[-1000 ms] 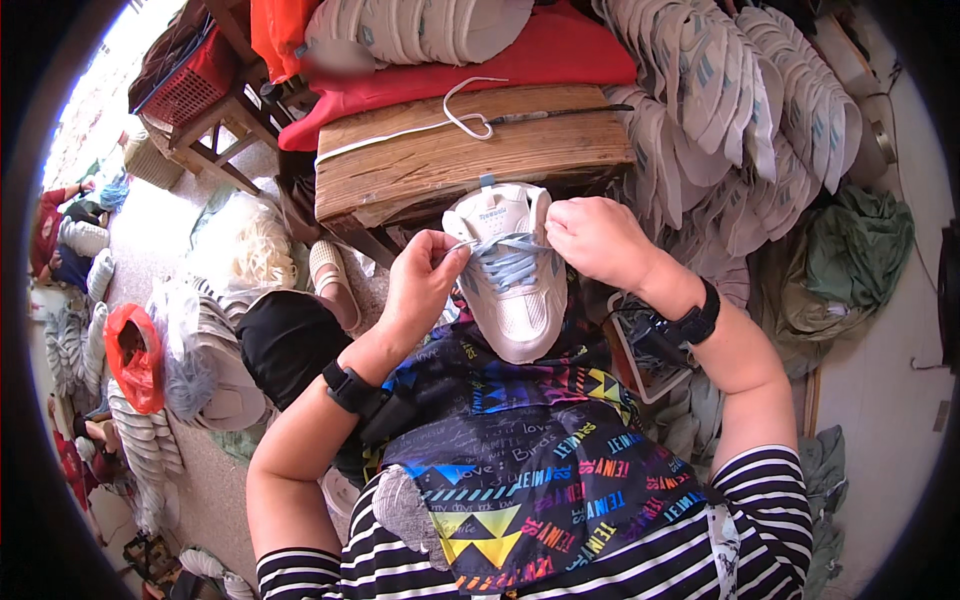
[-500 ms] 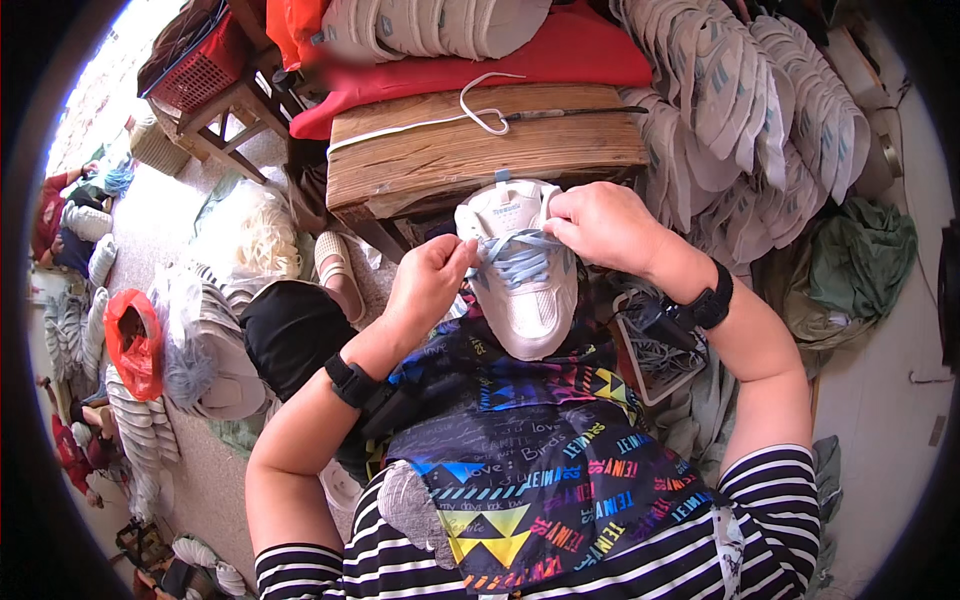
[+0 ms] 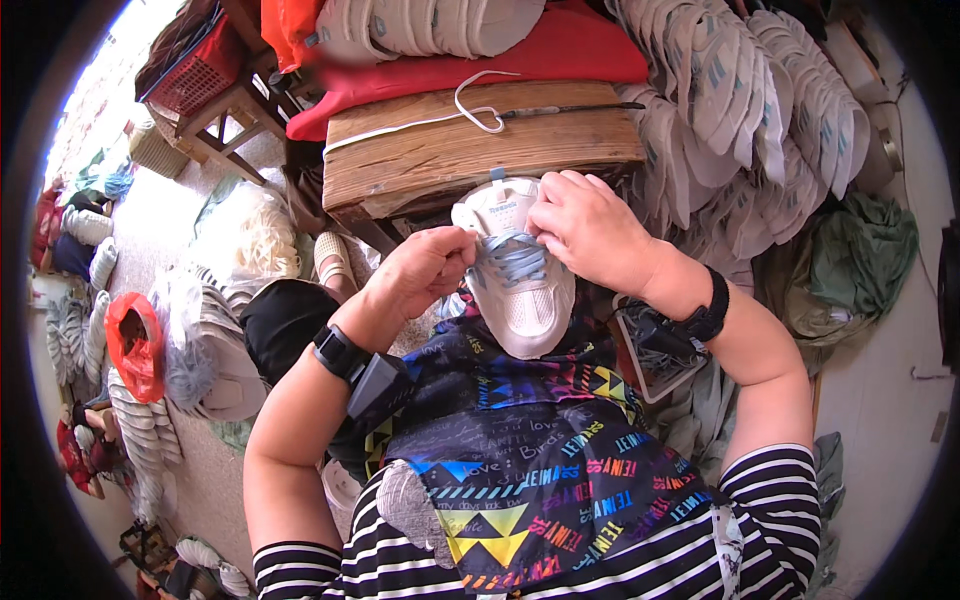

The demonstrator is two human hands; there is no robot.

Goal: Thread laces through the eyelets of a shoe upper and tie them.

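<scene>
A white sneaker upper [image 3: 530,318] with its toe toward me rests against the front of a wooden block. Light blue shoelace [image 3: 518,262] crosses its middle in several rows. My left hand [image 3: 425,268] is closed, thumb and fingertips pinching at the left eyelet edge, where the lace runs out. On the opposite edge, my right hand [image 3: 592,222] is bent over the eyelets with its fingers pinched on the lace. The fingertips partly cover what they grip. The tongue, with a small blue loop at its top, shows between both hands.
On the wooden block [image 3: 430,160] lie a white cord [image 3: 465,112] and a thin dark-handled tool [image 3: 570,109]. Stacks of shoe uppers [image 3: 700,75] rise at the right; more hang behind on red cloth. A tray of laces [image 3: 655,345] is beside my lap. Bagged pieces [image 3: 205,340] stand left.
My right hand has shifted slightly up and left, curling further over the shoe's edge. My left wrist has turned, and its fingers are more tightly closed. The shoe stays nearly in place.
</scene>
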